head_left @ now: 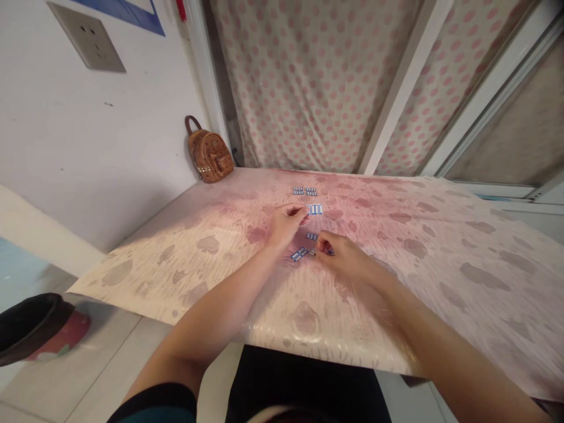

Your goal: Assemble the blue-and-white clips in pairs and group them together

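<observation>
Between the thumb and fingers of my left hand (288, 222) is a small white piece with blue-edged rectangles (315, 209), like a strip of labels, held just above the table. My right hand (337, 251) is closed in a pinch lower and to the right. A tiny pale bit shows at its fingertips, too small to name. Close by on the tablecloth lie a similar blue-edged piece (311, 236) and a tilted one (299, 254). Something blue is partly covered by the right hand. Farther back, two small groups of blue-edged pieces (304, 191) lie side by side.
A patterned tablecloth (396, 282) covers the table. At its back left corner stands a brown mini backpack (211, 155) against the white wall. A dotted curtain (317, 82) hangs behind. On the floor at left is a dark, open-topped bin (53, 335).
</observation>
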### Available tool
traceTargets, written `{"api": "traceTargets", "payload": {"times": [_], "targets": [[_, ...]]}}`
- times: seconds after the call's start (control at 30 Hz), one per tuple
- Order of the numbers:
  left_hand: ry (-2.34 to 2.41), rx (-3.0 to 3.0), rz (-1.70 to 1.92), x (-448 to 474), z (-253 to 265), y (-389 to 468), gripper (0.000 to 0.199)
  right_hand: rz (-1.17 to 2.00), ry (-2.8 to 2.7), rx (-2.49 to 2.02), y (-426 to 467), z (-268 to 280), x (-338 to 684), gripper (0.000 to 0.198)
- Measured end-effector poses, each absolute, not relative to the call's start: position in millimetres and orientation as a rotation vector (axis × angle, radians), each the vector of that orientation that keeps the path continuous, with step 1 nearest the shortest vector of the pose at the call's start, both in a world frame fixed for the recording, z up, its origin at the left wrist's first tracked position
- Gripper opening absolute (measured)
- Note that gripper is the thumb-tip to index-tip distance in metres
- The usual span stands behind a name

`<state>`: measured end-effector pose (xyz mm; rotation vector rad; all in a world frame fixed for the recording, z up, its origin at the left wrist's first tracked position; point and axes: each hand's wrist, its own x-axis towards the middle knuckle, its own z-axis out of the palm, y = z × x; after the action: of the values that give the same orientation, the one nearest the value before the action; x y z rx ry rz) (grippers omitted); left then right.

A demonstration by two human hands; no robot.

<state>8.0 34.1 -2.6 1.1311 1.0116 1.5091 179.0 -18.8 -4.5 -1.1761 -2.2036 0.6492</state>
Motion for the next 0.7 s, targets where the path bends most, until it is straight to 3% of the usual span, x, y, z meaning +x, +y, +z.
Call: {"api": "traceTargets", "payload": {"times": [0.23, 0.47, 0.7], "targets": [[1.006, 1.248, 1.456, 12, -6, 31, 0.009, 0.771, -1.741, -1.099, -12, 10, 184, 0.015], [0.983, 1.289, 1.385, 17, -9, 28, 0.011, 0.334, -1.782, -1.192, -12, 13, 190, 0.019], [0.918, 1.414, 1.311, 18, -11, 24, 0.013, 0.131, -1.91, -1.316, -11, 14, 195, 0.016]]}}
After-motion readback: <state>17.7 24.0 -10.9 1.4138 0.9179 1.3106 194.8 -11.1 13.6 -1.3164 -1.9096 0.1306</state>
